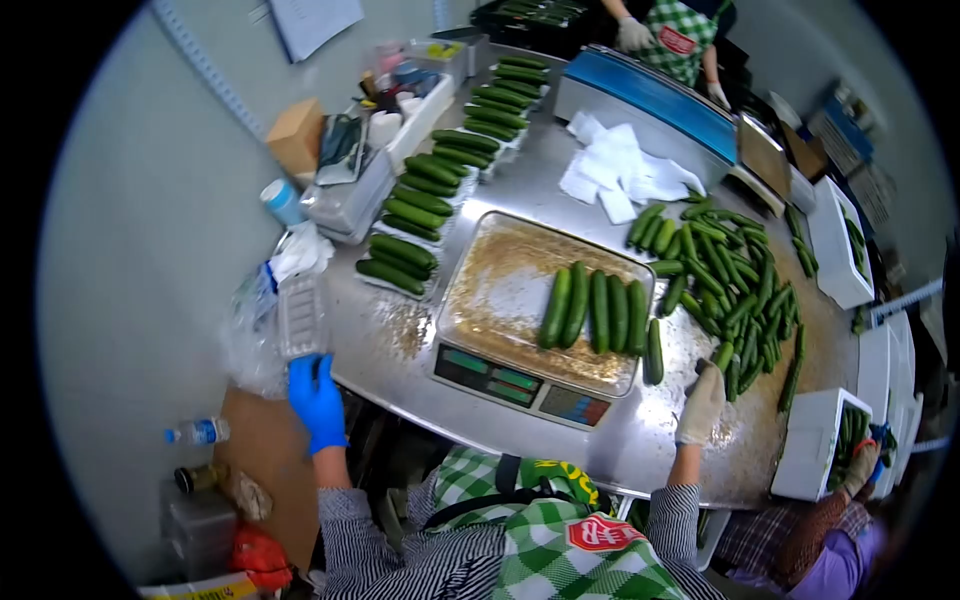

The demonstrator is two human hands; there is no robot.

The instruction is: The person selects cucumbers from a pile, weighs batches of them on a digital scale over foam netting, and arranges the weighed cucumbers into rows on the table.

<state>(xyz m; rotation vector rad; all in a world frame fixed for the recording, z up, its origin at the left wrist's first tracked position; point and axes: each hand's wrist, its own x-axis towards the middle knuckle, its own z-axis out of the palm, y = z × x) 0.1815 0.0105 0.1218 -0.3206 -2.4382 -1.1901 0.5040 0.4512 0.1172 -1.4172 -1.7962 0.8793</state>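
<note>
My left hand (318, 405), in a blue glove, grips the near end of a clear plastic tray (301, 315) at the table's left edge. In a whitish glove, my right hand (702, 402) is at the near side of a cucumber heap (735, 280). Its fingers are closed at the end of one cucumber (724, 354), their tips partly hidden. Between my hands stands a weighing scale (510, 270) with several cucumbers (600, 310) side by side on its pan. A single cucumber (654, 352) lies just right of the scale.
Trays of cucumbers (410, 215) form a row behind the scale's left side. White cloths (620, 170) lie before a blue-topped machine (650, 100), with a co-worker (680, 40) behind it. White foam boxes (812, 440) line the right, where another person's gloved hand (860, 468) reaches in.
</note>
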